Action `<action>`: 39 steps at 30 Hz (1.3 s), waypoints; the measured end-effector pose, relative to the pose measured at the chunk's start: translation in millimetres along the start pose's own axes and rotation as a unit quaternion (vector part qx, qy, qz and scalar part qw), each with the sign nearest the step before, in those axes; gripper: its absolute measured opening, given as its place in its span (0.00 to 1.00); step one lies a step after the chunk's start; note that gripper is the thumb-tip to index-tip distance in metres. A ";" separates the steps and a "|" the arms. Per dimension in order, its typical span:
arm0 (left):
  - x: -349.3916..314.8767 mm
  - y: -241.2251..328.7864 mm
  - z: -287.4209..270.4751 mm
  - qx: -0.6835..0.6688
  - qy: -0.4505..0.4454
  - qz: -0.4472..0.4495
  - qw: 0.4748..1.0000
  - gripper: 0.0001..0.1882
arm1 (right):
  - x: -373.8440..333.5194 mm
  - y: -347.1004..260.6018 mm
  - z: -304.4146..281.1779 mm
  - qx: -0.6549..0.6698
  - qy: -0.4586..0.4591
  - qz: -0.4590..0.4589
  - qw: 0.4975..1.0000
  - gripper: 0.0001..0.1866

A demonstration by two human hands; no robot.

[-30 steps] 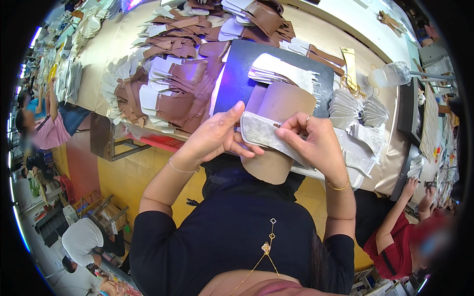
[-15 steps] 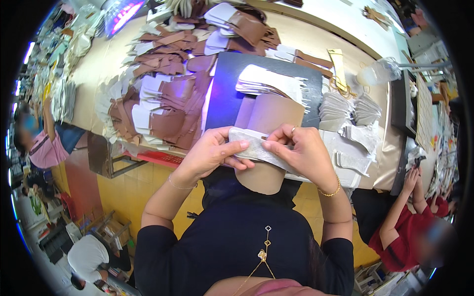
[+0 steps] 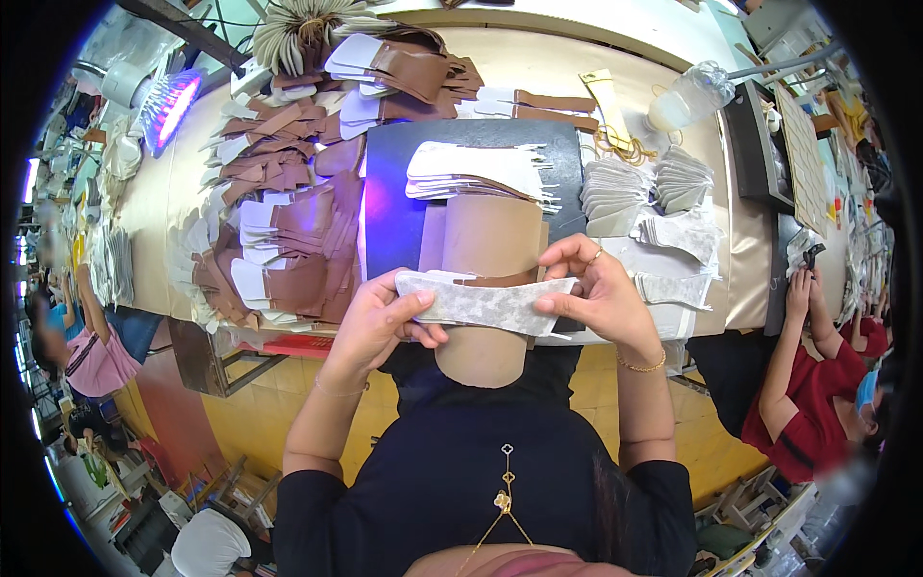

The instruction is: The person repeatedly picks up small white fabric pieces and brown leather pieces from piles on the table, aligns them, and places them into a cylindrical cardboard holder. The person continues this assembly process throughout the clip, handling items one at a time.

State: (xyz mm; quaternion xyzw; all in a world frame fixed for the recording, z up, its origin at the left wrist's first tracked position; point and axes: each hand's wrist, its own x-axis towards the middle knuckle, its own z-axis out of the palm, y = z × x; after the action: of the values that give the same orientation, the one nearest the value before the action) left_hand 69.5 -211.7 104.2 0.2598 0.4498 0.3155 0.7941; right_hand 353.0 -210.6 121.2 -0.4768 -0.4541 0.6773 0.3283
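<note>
Two hands share one grey-white mottled strip [image 3: 486, 303] in the head view, stretched flat just above a tan rounded form [image 3: 486, 288] at the near table edge: the left hand [image 3: 380, 322] pinches its left end between thumb and curled fingers, and the right hand [image 3: 591, 293] pinches its right end the same way. Behind them a dark mat [image 3: 394, 207] carries a stack of white and brown cut pieces [image 3: 476, 173], brown leather pieces [image 3: 288, 231] lie spread to the left, and a person in red [image 3: 808, 404] sits at the right.

Brown leather pieces [image 3: 288, 231], stacked grey liners [image 3: 615, 188], plastic bottle [image 3: 687, 94].
</note>
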 end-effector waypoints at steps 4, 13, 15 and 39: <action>-0.1 -3.0 -1.8 -0.005 -0.008 0.020 1.000 0.10 | 1.7 5.8 0.7 0.021 0.014 -0.003 1.000 0.22; 5.3 -12.2 -5.0 -0.020 -0.007 0.011 1.000 0.09 | 8.1 24.3 3.0 0.080 0.045 0.010 0.996 0.24; 7.3 -15.3 -6.9 -0.012 0.000 0.012 1.000 0.09 | 8.2 30.6 3.8 0.102 0.046 0.011 0.994 0.25; 19.8 -24.3 -22.9 -0.034 -0.071 0.007 0.997 0.12 | 3.3 48.3 61.0 -0.490 0.028 -0.330 0.807 0.40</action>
State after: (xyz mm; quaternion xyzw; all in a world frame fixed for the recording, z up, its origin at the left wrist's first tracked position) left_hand 63.6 -210.3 65.9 0.2579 0.3799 0.3171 0.8298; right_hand 293.8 -244.1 83.3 -0.4147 -0.8459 0.2022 0.2675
